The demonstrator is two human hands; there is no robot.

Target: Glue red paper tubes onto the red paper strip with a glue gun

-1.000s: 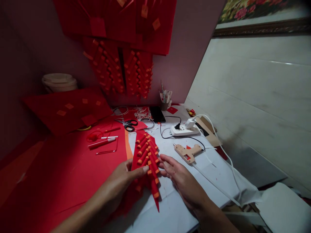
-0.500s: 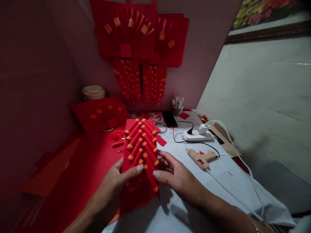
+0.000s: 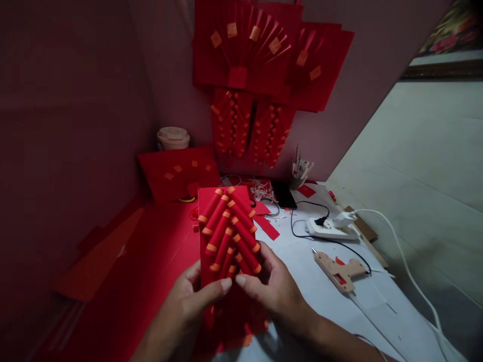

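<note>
Between my hands is a red card panel (image 3: pixel 204 251) covered with red paper rolls that have orange bands at their ends, set in a slanting herringbone pattern. My left hand (image 3: pixel 194 296) grips its left side, the thumb lying over the front near the lower rolls. On the right side, my right hand (image 3: pixel 269 286) holds the edge, its thumb pressed on the front close to the left thumb. Fingers behind the panel are hidden. The panel's lower part is dark and partly covered by my thumbs and wrists.
To the right lie a beige glue gun (image 3: pixel 339 271) and a white power strip (image 3: pixel 332 230) with cables. Behind are a black phone (image 3: pixel 284 195), a pen cup (image 3: pixel 298 176) and white paper shreds (image 3: pixel 261 190). Red fan-decorated cards (image 3: pixel 245 50) and firecracker panels (image 3: pixel 231 125) hang on the wall.
The view has swung left, so the surroundings shift rightward. My right thumb has moved inward, beside the left one, lower on the panel. Both hands still hold it.
</note>
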